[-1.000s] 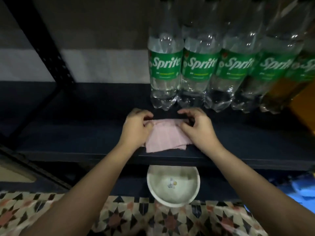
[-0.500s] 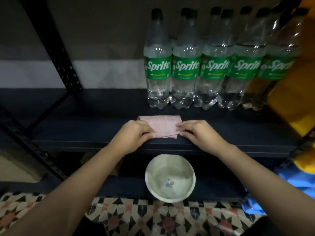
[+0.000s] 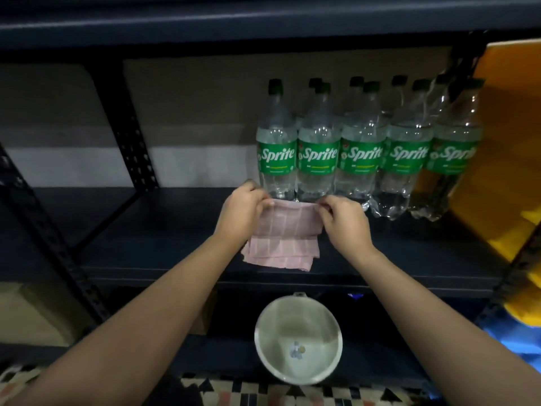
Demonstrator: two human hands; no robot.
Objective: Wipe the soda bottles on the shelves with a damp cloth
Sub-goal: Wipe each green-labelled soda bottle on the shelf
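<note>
Several clear Sprite bottles (image 3: 317, 148) with green labels and dark caps stand in rows at the back right of a dark shelf (image 3: 146, 244). A pink checked cloth (image 3: 282, 241) lies folded on the shelf in front of the leftmost bottles. My left hand (image 3: 241, 212) pinches the cloth's upper left corner. My right hand (image 3: 342, 219) pinches its upper right corner. The top fold is lifted between the two hands, just below the bottle bases.
A white bowl (image 3: 298, 338) with a small flower print sits below the shelf edge. Perforated dark uprights (image 3: 128, 136) stand at the left. A yellow object (image 3: 509, 159) borders the bottles on the right. Patterned floor tiles (image 3: 292, 394) run along the bottom.
Both hands have moved from the near edge of the cloth to its far corners and raised the top fold. The view has tilted up, showing the shelf above.
</note>
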